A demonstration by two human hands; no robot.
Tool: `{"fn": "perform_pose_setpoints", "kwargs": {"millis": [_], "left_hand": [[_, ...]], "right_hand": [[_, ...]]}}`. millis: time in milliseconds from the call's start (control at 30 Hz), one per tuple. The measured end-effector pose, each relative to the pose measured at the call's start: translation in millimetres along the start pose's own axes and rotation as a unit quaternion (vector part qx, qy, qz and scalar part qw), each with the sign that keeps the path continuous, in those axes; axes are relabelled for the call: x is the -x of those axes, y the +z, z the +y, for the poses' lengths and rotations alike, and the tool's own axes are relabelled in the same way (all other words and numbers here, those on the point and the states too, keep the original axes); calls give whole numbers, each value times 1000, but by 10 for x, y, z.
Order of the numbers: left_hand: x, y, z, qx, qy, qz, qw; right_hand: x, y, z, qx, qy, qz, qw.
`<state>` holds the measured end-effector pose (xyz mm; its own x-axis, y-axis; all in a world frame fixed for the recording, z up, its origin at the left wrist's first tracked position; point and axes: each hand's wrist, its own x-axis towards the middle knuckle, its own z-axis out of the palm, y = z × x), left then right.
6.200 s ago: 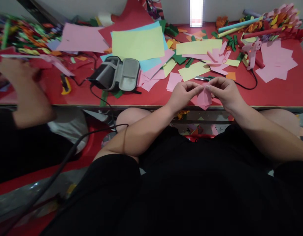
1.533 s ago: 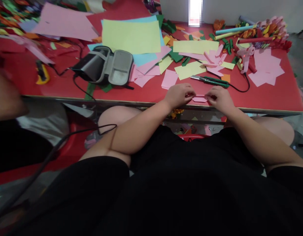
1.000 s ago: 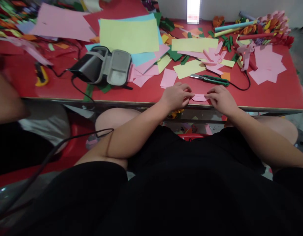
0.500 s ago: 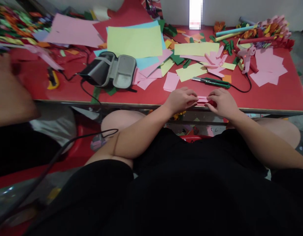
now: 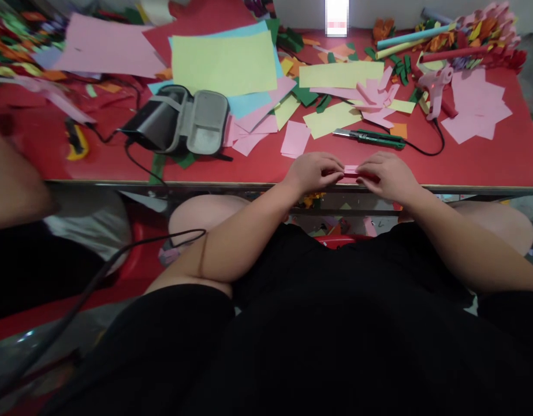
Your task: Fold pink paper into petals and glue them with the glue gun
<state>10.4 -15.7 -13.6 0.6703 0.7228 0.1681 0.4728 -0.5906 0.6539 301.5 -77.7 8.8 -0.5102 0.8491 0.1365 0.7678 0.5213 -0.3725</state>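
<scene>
A small folded strip of pink paper (image 5: 350,170) spans the gap between my hands at the near edge of the red table. My left hand (image 5: 317,173) pinches its left end between thumb and fingers. At the other end, my right hand (image 5: 386,175) grips it the same way. Just beyond my hands lies a green utility knife (image 5: 370,138) with its blade out. Pink paper pieces (image 5: 295,138) rest beyond my left hand, and a pile of folded pink strips (image 5: 376,98) lies past the knife.
A pink glue gun (image 5: 437,86) with a cord stands at the right beside pink sheets (image 5: 476,107). An open grey case (image 5: 205,121) and a yellow cutter (image 5: 77,140) lie left. Another person's arm (image 5: 15,173) reaches in at the far left. Yellow sheets (image 5: 223,63) lie behind.
The view has shifted slightly, so the table's things sit a bit higher and mostly further left. Both hands still hold the pink paper, its folded strip now looking flatter.
</scene>
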Motion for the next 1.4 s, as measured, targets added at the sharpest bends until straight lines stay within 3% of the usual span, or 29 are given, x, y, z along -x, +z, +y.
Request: {"fn": "perform_pose_setpoints", "kwargs": {"millis": [167,400,667,833,967,1233,1400], "left_hand": [[-36,-4,66,34,-43,14,998],[-72,0,75,22,-51,18,998],[-25,50,52,11,-52,42,998],[-27,66,77,-6,-34,54,998],[-19,74,98,-35,-33,57,997],[40,94,138,-76,-21,49,996],[-19,92,171,-63,-59,48,995]], "right_hand": [[-40,46,-48,-75,99,45,991],[-6,126,-24,-114,144,114,976],[-36,118,50,-146,158,105,971],[-163,30,61,-173,216,58,959],[-210,-30,67,-147,216,24,965],[-183,6,37,-148,209,24,966],[-220,28,15,-173,229,25,958]]}}
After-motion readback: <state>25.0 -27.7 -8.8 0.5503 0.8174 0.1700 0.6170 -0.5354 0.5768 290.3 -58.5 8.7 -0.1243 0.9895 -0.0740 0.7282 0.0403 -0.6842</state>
